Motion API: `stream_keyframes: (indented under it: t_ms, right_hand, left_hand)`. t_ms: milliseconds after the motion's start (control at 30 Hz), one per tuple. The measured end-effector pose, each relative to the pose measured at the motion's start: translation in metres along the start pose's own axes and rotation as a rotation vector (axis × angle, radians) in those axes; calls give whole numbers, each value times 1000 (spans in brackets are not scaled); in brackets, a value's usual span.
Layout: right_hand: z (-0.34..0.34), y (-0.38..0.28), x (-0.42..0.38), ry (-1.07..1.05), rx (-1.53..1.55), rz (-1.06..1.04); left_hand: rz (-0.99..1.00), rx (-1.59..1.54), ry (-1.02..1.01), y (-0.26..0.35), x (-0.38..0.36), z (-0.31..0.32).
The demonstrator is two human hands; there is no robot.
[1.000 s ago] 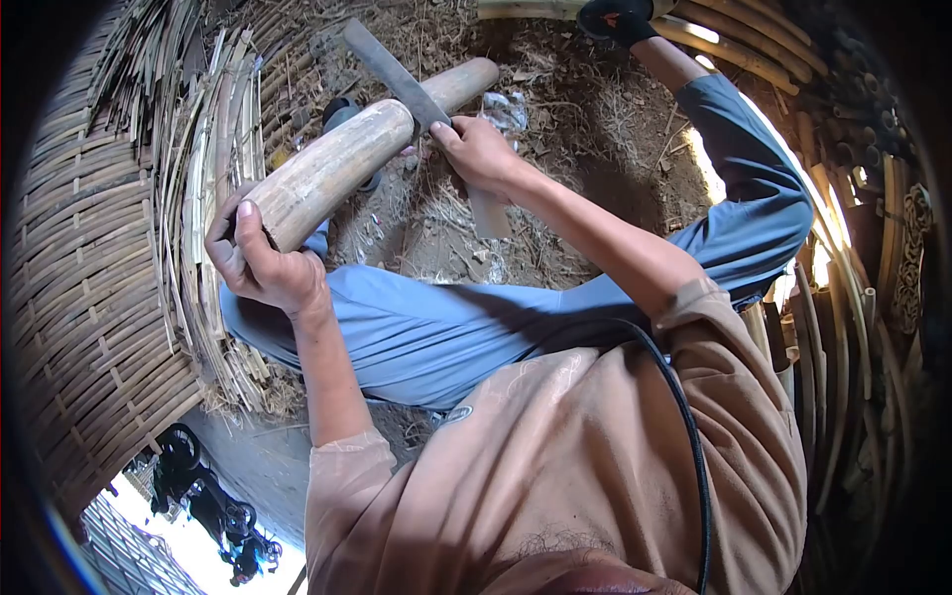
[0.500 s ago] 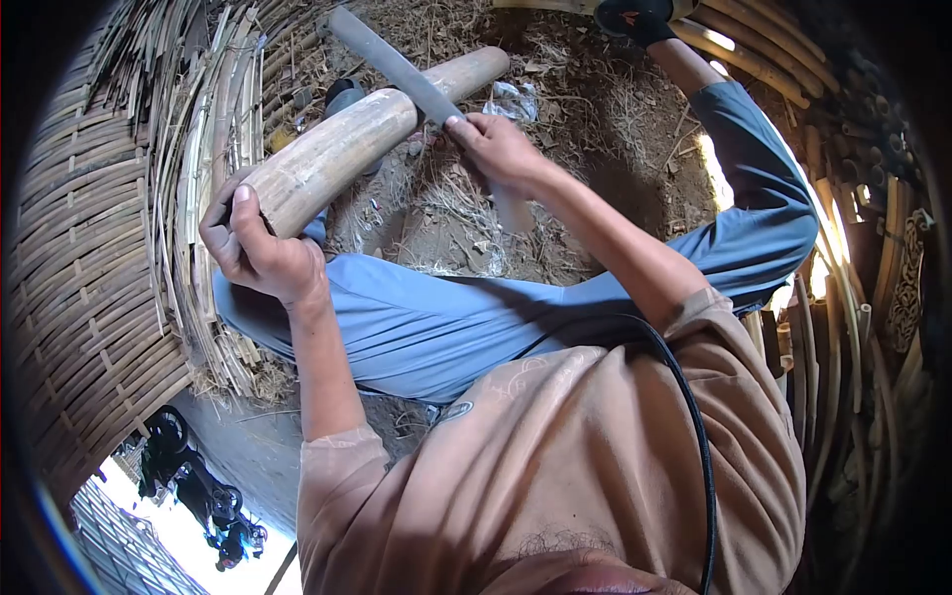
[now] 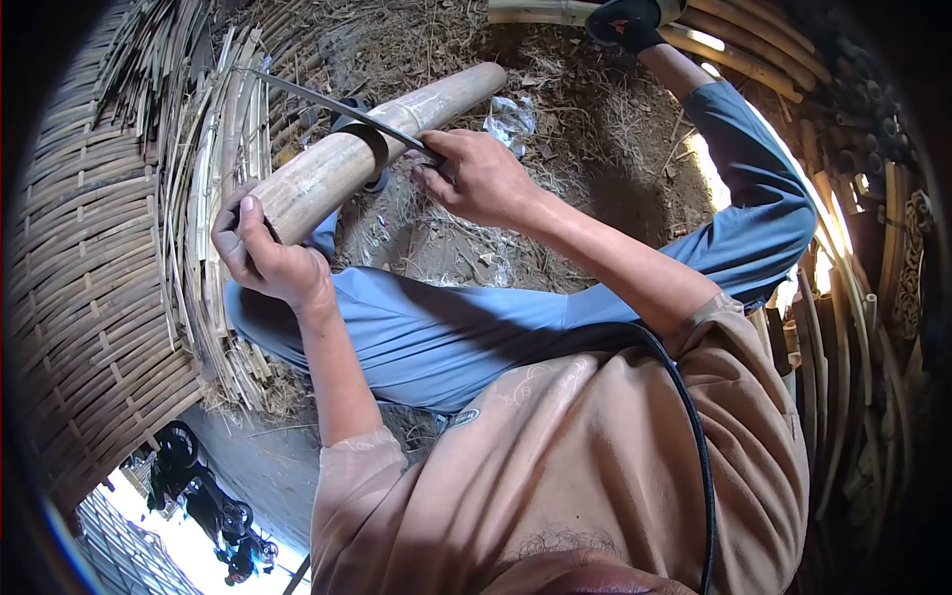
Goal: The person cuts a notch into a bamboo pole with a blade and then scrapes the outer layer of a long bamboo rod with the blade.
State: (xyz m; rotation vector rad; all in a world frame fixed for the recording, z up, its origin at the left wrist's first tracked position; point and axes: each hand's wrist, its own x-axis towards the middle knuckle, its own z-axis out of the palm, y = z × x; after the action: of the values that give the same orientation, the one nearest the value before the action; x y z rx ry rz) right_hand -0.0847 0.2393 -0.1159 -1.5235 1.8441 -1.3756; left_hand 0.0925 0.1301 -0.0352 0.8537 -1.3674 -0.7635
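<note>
landmark: the bamboo culm section (image 3: 367,149), a thick pale pole that slants from the near left up to the far right across the bare ground.
left hand (image 3: 266,260): nearest of all, wrapped around the culm's near cut end, fingers curled over the rim and thumb pressed along the top; a closed, firm hold.
blue trouser leg (image 3: 446,327): just under and behind that near end, the bent knee seems to prop the pole.
right hand (image 3: 476,178): beside the culm's middle, on its right flank, closed tight round the handle of the knife.
knife (image 3: 327,104): a long flat blade lying edge-on across the culm's upper side, its tip pointing left past the pole toward the split strips.
handling, judged: the culm looks stiff, hollow and moderately heavy, its skin smooth and likely slippery, so it may roll; the cut end and the middle look like the safest places to hold, with fingers kept off the blade's line.
edges: the blade's edge and the splintery rim at the cut end are the sharp spots.
woven bamboo panel (image 3: 89,278): left of the culm, curved and close, with loose split strips (image 3: 213,178) fanned between it and the pole; little room that way.
open ground (image 3: 585,129): right of the culm's far half, littered with shavings, the freest side for a swing.
far end: the culm's far tip lies near a crumpled plastic scrap (image 3: 511,114).
stacked bamboo poles (image 3: 754,50): beyond the tip, bounding the far side.
</note>
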Motion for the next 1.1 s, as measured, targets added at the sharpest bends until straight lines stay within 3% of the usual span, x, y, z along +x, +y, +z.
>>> stream_keyframes:
  t_ms: [100, 167, 333, 433, 500, 567, 700, 767, 800, 967, 1067, 1100]
  right_hand:
    - [-12, -6, 0, -219, 60, 216]
    - [-12, -16, 2, -202, 52, 218]
    - [-7, -44, -16, -102, 118, -33]
    - [-2, -12, -12, -180, -14, 154]
    - [-9, 16, 0, -275, -10, 441]
    - [-8, 31, 7, -213, -174, 290]
    - [-12, 2, 10, -313, -74, 347]
    - [-6, -10, -5, -96, -149, -9]
    - [-4, -12, -8, -63, -191, -63]
    - [-13, 84, 10, -255, -330, 416]
    - [-22, 83, 12, -127, -333, 194]
    - [-22, 64, -1, -115, -291, 182]
  left_hand:
    - [13, 49, -37, 6, -2, 0]
    - [135, 185, -117, 4, 3, -4]
    - [275, 362, -208, 11, 0, -5]
    - [334, 395, -222, 13, 0, -5]
    - [333, 447, -191, 10, 2, -9]
    - [266, 457, -151, 5, 2, -11]
    - [258, 430, -151, 1, 4, -9]
    - [293, 409, -171, 7, -1, -5]
    - [282, 384, -170, 10, -3, -1]
    - [353, 286, -226, 10, -3, -3]
    - [359, 249, -232, 12, -6, 7]
    - [357, 411, -241, 16, -6, 4]
